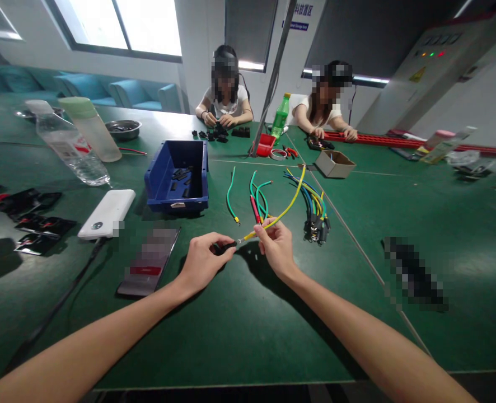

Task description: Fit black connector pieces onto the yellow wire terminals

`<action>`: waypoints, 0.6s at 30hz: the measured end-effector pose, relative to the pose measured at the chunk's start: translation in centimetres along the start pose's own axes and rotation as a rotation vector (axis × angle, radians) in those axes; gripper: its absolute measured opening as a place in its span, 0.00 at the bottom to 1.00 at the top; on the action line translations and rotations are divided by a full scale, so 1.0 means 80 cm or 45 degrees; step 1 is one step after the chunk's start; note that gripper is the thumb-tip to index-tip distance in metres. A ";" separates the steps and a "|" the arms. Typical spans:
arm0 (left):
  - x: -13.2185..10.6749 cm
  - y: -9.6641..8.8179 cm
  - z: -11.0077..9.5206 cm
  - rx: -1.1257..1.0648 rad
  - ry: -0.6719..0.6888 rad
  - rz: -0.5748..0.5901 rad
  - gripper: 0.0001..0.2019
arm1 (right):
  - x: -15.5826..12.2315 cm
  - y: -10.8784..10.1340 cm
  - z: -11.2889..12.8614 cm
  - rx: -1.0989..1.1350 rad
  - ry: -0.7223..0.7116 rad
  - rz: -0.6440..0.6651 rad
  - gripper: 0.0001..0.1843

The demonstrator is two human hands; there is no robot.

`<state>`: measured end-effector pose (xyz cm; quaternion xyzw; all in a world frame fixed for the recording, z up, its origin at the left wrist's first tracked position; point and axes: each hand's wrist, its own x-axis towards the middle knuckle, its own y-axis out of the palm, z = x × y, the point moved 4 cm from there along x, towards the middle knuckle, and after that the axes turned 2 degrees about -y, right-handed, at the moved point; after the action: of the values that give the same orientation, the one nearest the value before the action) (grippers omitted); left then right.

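Observation:
My left hand [204, 262] is closed in a pinch on a small black connector [221, 247] just above the green table [248, 330]. My right hand [275, 245] pinches a yellow wire [288, 205] near its metal tip, which points at the connector. The wire arcs up and away to the right. Loose green wires [230, 197] and a red one [255, 209] lie just beyond my hands. A bundle of coloured wires with black connectors [315, 221] lies to the right of them.
A blue bin [176, 197] with black parts stands ahead on the left. A white power bank [106, 213], a phone [149, 261] and two bottles [74, 143] lie further left. A small cardboard box [334, 163] sits ahead right. Two people work at the far side.

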<state>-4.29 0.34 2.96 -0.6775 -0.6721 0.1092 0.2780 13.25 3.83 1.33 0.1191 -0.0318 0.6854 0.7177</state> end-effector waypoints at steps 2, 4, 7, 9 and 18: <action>0.000 0.000 0.001 -0.002 -0.016 0.007 0.06 | 0.000 0.000 0.000 0.000 0.002 0.001 0.16; 0.000 0.000 0.001 0.000 -0.030 0.006 0.06 | 0.000 0.000 0.000 -0.001 0.005 -0.005 0.16; 0.001 -0.001 0.000 0.001 -0.033 -0.001 0.06 | -0.001 0.001 0.001 0.009 0.009 -0.006 0.16; 0.001 -0.002 -0.001 0.002 -0.021 -0.005 0.06 | -0.001 0.001 0.002 0.014 0.013 -0.007 0.16; -0.001 -0.004 -0.010 0.060 0.132 -0.035 0.05 | 0.001 0.001 0.000 -0.008 0.034 -0.017 0.18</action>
<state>-4.11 0.03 3.76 -0.6662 -0.6634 0.0860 0.3299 13.19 3.89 1.32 0.1080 -0.0236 0.6819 0.7230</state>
